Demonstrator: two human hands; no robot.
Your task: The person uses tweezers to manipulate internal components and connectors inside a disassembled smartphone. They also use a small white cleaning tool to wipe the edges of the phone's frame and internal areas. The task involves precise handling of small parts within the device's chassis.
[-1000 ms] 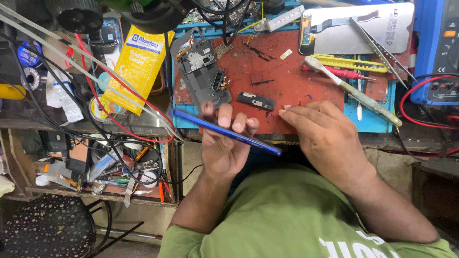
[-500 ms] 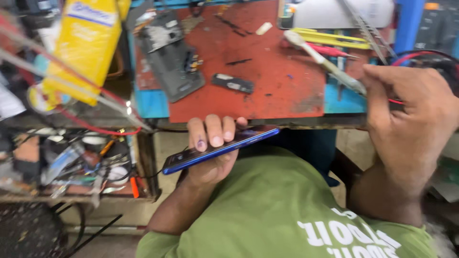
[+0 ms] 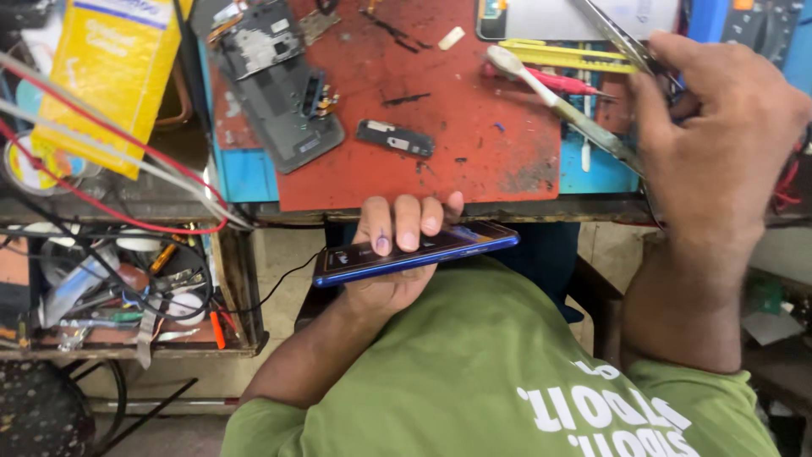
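Note:
My left hand (image 3: 385, 292) holds a slim blue phone (image 3: 440, 247) on edge just below the bench's front edge, fingers curled over its top side. A thin black cable runs from the phone's left end. My right hand (image 3: 719, 144) is raised over the right side of the bench, its fingers closed on a pair of metal tweezers (image 3: 622, 38) that point up and left. A white-headed brush (image 3: 554, 97) lies slanted beside that hand. On the red work mat (image 3: 474, 135) lie a dark phone back cover (image 3: 283, 101) and a small black part (image 3: 395, 138).
A yellow packet (image 3: 97, 80) lies at the bench's left, with red and white wires (image 3: 127, 161) crossing it. Yellow and red hand tools (image 3: 562, 68) sit by a white panel (image 3: 584, 15) at the back. A cluttered shelf (image 3: 127, 296) of tools sits lower left.
My right hand left the phone, swung to the right of the bench and closed on the tweezers. My left hand kept the phone, now tilted the other way. The view moved closer.

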